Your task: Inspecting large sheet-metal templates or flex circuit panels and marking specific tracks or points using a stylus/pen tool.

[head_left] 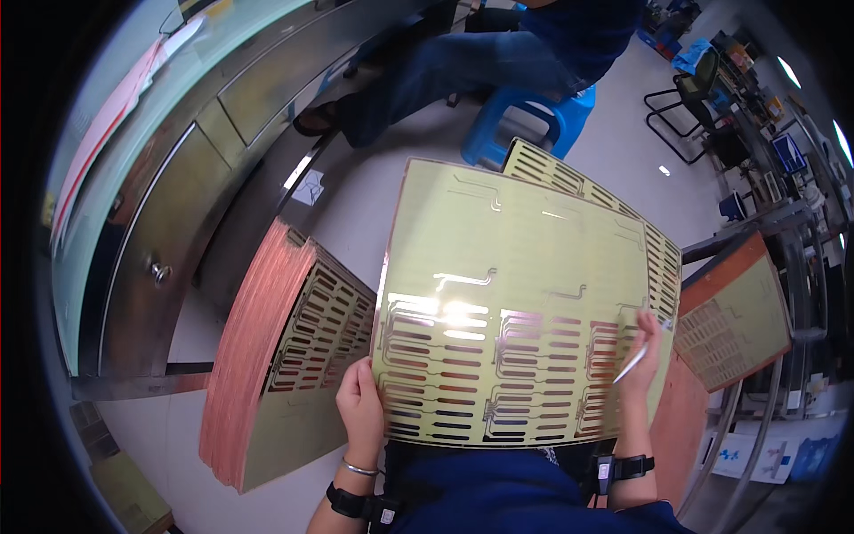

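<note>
While the left hand (360, 411) pinches the lower left edge of the large yellow-green flexible sheet with copper slot patterns (516, 294), its thumb lies on the top face and the fingers curl out of sight beneath, closed on the sheet. The right hand (642, 369) grips the sheet's right edge in the same manner, fingers narrow and closed, and also holds a thin white pen-like tool (633, 360) slanted between the fingers across the sheet's face. The sheet rests above the person's lap, tilted up toward the camera, with bright glare near its centre. Behind its upper right edge a second slotted sheet of the same kind (663, 258) protrudes. To the left, just beside the held sheet, stands a thick stack of copper-edged sheets (267, 356) on the floor; to the right, another orange-backed patterned sheet (738, 311) lies apart on a rack. Open grey floor (356, 205) lies ahead, bounded by a metal cabinet (178, 205) at left and a blue plastic stool (534, 116) holding a seated person (498, 53).
</note>
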The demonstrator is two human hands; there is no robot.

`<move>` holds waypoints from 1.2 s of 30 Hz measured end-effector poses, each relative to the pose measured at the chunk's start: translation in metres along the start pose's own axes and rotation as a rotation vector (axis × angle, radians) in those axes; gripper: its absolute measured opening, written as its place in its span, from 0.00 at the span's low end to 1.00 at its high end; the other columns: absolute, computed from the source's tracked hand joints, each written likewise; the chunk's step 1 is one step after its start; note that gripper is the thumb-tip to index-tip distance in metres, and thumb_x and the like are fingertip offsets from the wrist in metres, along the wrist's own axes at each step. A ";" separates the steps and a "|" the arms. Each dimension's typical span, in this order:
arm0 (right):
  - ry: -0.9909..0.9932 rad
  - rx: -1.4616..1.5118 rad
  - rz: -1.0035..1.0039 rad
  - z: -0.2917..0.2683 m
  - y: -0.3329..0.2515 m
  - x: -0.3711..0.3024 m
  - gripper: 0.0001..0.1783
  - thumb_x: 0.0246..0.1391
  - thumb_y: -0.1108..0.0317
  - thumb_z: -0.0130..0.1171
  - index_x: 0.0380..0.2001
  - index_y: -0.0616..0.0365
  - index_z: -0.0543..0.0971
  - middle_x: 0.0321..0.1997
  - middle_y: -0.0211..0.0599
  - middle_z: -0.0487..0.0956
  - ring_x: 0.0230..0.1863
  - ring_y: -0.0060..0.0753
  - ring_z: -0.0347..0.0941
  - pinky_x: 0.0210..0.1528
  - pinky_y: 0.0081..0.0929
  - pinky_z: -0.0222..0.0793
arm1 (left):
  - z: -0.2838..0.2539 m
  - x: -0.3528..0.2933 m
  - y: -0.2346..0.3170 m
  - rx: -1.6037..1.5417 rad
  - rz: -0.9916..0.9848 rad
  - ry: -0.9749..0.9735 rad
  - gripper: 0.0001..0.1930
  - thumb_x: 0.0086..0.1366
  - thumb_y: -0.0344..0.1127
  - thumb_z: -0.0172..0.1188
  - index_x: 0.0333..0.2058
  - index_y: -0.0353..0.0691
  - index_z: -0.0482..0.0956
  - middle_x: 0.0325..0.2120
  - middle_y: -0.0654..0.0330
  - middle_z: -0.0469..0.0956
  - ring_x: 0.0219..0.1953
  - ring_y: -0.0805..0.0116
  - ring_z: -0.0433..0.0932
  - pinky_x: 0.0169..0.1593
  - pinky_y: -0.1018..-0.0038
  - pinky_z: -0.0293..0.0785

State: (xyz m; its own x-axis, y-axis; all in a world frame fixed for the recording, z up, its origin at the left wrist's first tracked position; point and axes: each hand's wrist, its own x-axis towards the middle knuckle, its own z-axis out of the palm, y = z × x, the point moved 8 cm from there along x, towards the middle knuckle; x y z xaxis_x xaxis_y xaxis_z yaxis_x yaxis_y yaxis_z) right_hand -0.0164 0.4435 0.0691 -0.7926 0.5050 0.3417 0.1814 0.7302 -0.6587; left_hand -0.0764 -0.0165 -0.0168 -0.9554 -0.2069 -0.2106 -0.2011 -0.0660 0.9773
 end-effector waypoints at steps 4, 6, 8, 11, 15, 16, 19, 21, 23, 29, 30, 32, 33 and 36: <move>0.265 -0.084 0.030 -0.054 0.052 0.009 0.19 0.66 0.71 0.43 0.58 0.64 0.66 0.57 0.50 0.71 0.60 0.39 0.67 0.62 0.32 0.61 | 0.000 0.004 -0.005 0.052 0.034 0.033 0.15 0.72 0.37 0.48 0.42 0.28 0.76 0.34 0.60 0.78 0.36 0.77 0.73 0.43 0.79 0.70; 0.261 0.012 0.113 -0.068 0.071 0.007 0.19 0.66 0.70 0.44 0.57 0.64 0.66 0.56 0.49 0.72 0.58 0.38 0.68 0.60 0.31 0.63 | 0.001 0.000 -0.003 0.072 0.054 0.050 0.15 0.72 0.37 0.48 0.41 0.28 0.76 0.33 0.61 0.77 0.35 0.78 0.72 0.42 0.79 0.70; 0.246 0.139 0.204 -0.077 0.083 0.007 0.16 0.66 0.66 0.47 0.52 0.64 0.70 0.46 0.41 0.76 0.47 0.29 0.72 0.50 0.25 0.68 | 0.002 -0.004 0.001 0.036 0.076 0.084 0.14 0.72 0.36 0.48 0.39 0.28 0.76 0.31 0.63 0.76 0.34 0.79 0.71 0.40 0.80 0.70; 0.070 0.514 0.455 -0.064 0.076 0.004 0.13 0.65 0.63 0.50 0.44 0.62 0.75 0.36 0.32 0.77 0.38 0.21 0.72 0.43 0.19 0.67 | 0.001 0.000 -0.006 -0.002 0.059 0.083 0.14 0.72 0.36 0.49 0.38 0.29 0.76 0.31 0.64 0.76 0.33 0.80 0.70 0.39 0.80 0.69; 0.171 0.531 0.465 -0.075 0.091 -0.002 0.12 0.64 0.62 0.52 0.38 0.60 0.77 0.33 0.27 0.78 0.36 0.16 0.71 0.40 0.15 0.66 | -0.001 -0.001 -0.015 -0.032 0.008 0.061 0.12 0.71 0.35 0.50 0.38 0.30 0.76 0.31 0.64 0.76 0.32 0.81 0.70 0.38 0.81 0.69; 0.198 0.514 0.444 -0.078 0.081 -0.003 0.12 0.64 0.62 0.53 0.38 0.61 0.77 0.34 0.28 0.78 0.36 0.16 0.70 0.40 0.16 0.66 | -0.001 0.001 -0.016 -0.044 -0.008 0.051 0.11 0.71 0.34 0.51 0.39 0.30 0.75 0.30 0.64 0.75 0.32 0.81 0.70 0.38 0.81 0.69; 0.281 0.476 0.396 -0.089 0.061 -0.006 0.12 0.63 0.63 0.53 0.37 0.62 0.77 0.33 0.29 0.78 0.34 0.16 0.71 0.36 0.16 0.67 | -0.001 0.007 -0.021 -0.037 -0.002 0.033 0.11 0.71 0.34 0.51 0.40 0.30 0.75 0.30 0.65 0.75 0.32 0.80 0.70 0.38 0.81 0.69; 0.284 0.451 0.413 -0.095 0.045 -0.007 0.11 0.63 0.64 0.54 0.37 0.63 0.77 0.31 0.29 0.78 0.28 0.16 0.71 0.31 0.16 0.67 | 0.002 0.009 -0.019 -0.035 0.006 0.013 0.11 0.71 0.34 0.50 0.39 0.30 0.74 0.31 0.64 0.75 0.32 0.80 0.70 0.39 0.81 0.69; 0.310 0.434 0.391 -0.097 0.042 -0.009 0.11 0.63 0.64 0.54 0.37 0.63 0.77 0.29 0.28 0.77 0.26 0.16 0.70 0.29 0.16 0.66 | 0.007 0.009 -0.011 -0.028 -0.007 -0.005 0.11 0.72 0.34 0.48 0.38 0.30 0.74 0.31 0.63 0.75 0.33 0.80 0.70 0.40 0.80 0.69; 0.339 0.399 0.359 -0.100 0.047 -0.014 0.11 0.63 0.65 0.54 0.36 0.64 0.77 0.28 0.28 0.76 0.26 0.15 0.69 0.27 0.16 0.66 | 0.006 0.017 -0.018 -0.042 -0.051 -0.100 0.10 0.72 0.33 0.48 0.40 0.31 0.72 0.32 0.63 0.75 0.33 0.81 0.70 0.39 0.81 0.69; 0.357 0.380 0.348 -0.100 0.047 -0.015 0.11 0.63 0.65 0.53 0.35 0.64 0.77 0.28 0.28 0.76 0.26 0.15 0.69 0.27 0.15 0.65 | 0.008 0.020 -0.018 -0.017 -0.069 -0.144 0.09 0.71 0.32 0.48 0.41 0.31 0.72 0.32 0.63 0.75 0.33 0.81 0.70 0.38 0.81 0.69; 0.369 0.394 0.360 -0.100 0.045 -0.018 0.11 0.63 0.66 0.53 0.35 0.64 0.78 0.29 0.28 0.76 0.27 0.15 0.69 0.29 0.15 0.65 | 0.007 0.032 -0.010 0.096 -0.035 -0.163 0.09 0.71 0.32 0.48 0.42 0.32 0.72 0.33 0.63 0.75 0.34 0.81 0.70 0.38 0.81 0.68; 0.382 0.403 0.368 -0.100 0.044 -0.019 0.11 0.63 0.66 0.53 0.35 0.64 0.78 0.29 0.28 0.76 0.28 0.15 0.69 0.31 0.15 0.65 | 0.011 0.038 -0.002 0.204 -0.005 -0.185 0.09 0.71 0.32 0.49 0.43 0.32 0.72 0.33 0.63 0.75 0.34 0.81 0.70 0.38 0.81 0.68; 0.414 0.421 0.339 -0.100 0.069 -0.028 0.11 0.64 0.65 0.52 0.37 0.64 0.77 0.34 0.30 0.79 0.36 0.17 0.72 0.41 0.17 0.67 | 0.031 0.058 0.028 0.136 0.068 -0.174 0.10 0.71 0.33 0.49 0.44 0.32 0.72 0.34 0.64 0.75 0.36 0.81 0.70 0.40 0.82 0.68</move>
State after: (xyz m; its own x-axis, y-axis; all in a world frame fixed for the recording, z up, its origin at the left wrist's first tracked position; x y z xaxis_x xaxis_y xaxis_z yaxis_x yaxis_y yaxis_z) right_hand 0.0769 0.5254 0.0814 -0.4291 0.8698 0.2437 0.0717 0.3017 -0.9507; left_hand -0.1437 -0.0004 -0.0013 -0.9883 -0.0339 -0.1488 -0.1510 0.0773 0.9855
